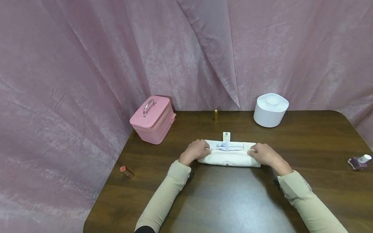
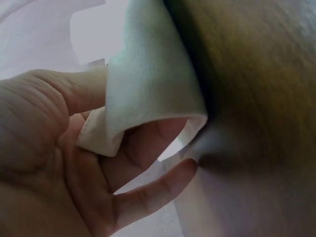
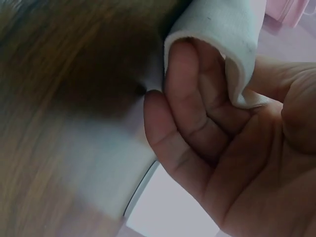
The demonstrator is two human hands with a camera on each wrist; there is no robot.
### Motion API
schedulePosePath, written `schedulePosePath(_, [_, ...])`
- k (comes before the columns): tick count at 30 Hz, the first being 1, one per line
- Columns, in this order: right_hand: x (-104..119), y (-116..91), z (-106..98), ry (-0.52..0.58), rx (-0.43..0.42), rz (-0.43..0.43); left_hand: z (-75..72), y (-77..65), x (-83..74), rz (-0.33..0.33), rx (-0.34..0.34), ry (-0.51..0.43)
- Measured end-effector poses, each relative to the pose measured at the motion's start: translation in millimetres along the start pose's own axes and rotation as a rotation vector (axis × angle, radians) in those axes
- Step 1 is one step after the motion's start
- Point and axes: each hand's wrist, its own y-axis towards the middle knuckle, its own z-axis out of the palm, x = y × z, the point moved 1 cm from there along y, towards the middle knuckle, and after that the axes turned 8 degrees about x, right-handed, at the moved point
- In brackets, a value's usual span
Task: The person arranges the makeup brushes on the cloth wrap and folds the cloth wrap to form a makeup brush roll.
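Observation:
A white fabric roll-up pouch (image 1: 229,159) lies across the middle of the table, its front part folded over toward the back. Several slim, pale bluish tools (image 1: 231,146) show in its inner side, and a strap with a snap (image 1: 226,136) sticks out at the back. My left hand (image 1: 198,150) grips the fold's left end, thumb outside and fingers tucked inside the curled cloth (image 2: 153,74). At the other end my right hand (image 1: 264,154) holds the cloth the same way, fingers (image 3: 185,74) inside the curl and little finger at the tabletop.
A pink case (image 1: 151,119) with a metal handle stands at the back left, a white round container (image 1: 271,110) at the back right. A small gold tube (image 1: 216,115) is between them. A lipstick (image 1: 127,172) lies left; a purple nail polish bottle (image 1: 359,162) lies right.

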Motion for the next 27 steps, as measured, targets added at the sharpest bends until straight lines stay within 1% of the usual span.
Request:
schedulePosePath(3, [0.2,1.6,3.4,-0.004,0.005,0.038,1.8,0.0,-0.6,-0.018,-0.002,0.013])
schedulePosePath(7, [0.7,3.0,5.0,-0.011,0.0,0.058,0.3,-3.5,-6.4,-0.046,-0.021,0.05])
schedulePosePath(9, [2.0,3.1,4.7,-0.011,0.0,0.069,-2.3,-7.2,-12.8,-0.062,-0.027,0.088])
schedulePosePath(11, [2.3,3.3,4.4,-0.012,0.001,0.077,-3.3,-11.0,-19.9,-0.075,-0.039,0.156])
schedulePosePath(13, [3.1,2.6,4.0,-0.014,-0.001,0.083,-3.2,-16.2,-29.3,-0.054,-0.055,0.23])
schedulePosePath(14, [3.4,2.0,4.0,-0.014,-0.002,0.086,-2.4,-19.8,-35.0,-0.03,-0.059,0.268])
schedulePosePath(16, [3.7,1.1,4.3,-0.014,-0.006,0.089,2.0,-26.9,-45.9,0.042,-0.055,0.344])
schedulePosePath(19, [4.5,0.4,5.5,-0.013,-0.013,0.089,11.2,-38.2,-60.9,0.166,0.013,0.4])
schedulePosePath(21, [4.9,0.0,5.8,-0.014,-0.016,0.092,17.6,-43.5,-67.2,0.209,0.074,0.407])
schedulePosePath(23, [5.2,-0.5,5.7,-0.017,-0.02,0.094,22.4,-46.3,-70.7,0.209,0.121,0.393])
schedulePosePath(25, [6.6,-1.8,4.7,-0.022,-0.035,0.095,26.0,-46.9,-72.2,0.187,0.145,0.382])
schedulePosePath(27, [9.6,-4.3,2.5,-0.032,-0.079,0.099,28.6,-46.6,-72.5,0.168,0.161,0.37])
